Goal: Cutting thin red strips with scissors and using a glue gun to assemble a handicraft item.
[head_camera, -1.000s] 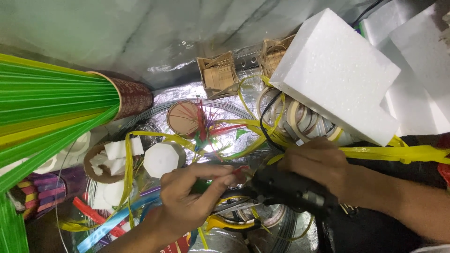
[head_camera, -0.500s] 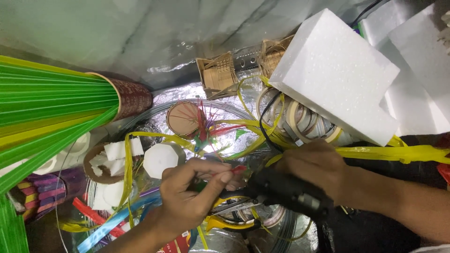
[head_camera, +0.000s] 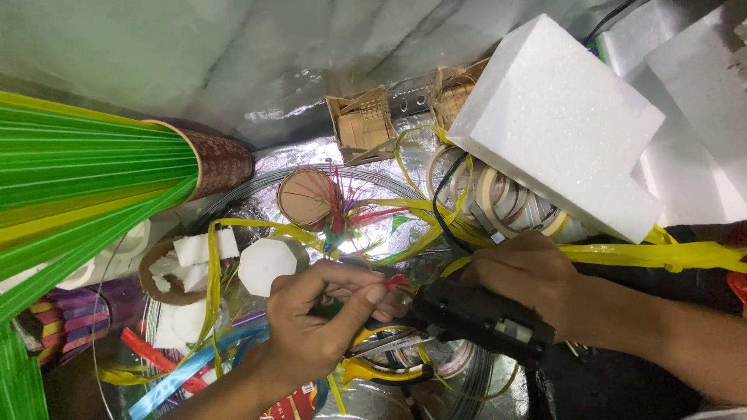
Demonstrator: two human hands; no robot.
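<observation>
Right hand (head_camera: 529,276) clamped on black glue gun (head_camera: 478,319); left hand (head_camera: 323,323) pinches red strip (head_camera: 393,281) at nozzle.

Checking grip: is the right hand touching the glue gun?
Touching: head view shows the right hand wrapped over the black glue gun.

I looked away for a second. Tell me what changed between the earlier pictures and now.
Very little. The left hand curled its fingers tighter around the small red-and-green piece at the tip of the black glue gun. The right hand kept its grip on the gun. The foam block and green strips stayed put.
</observation>
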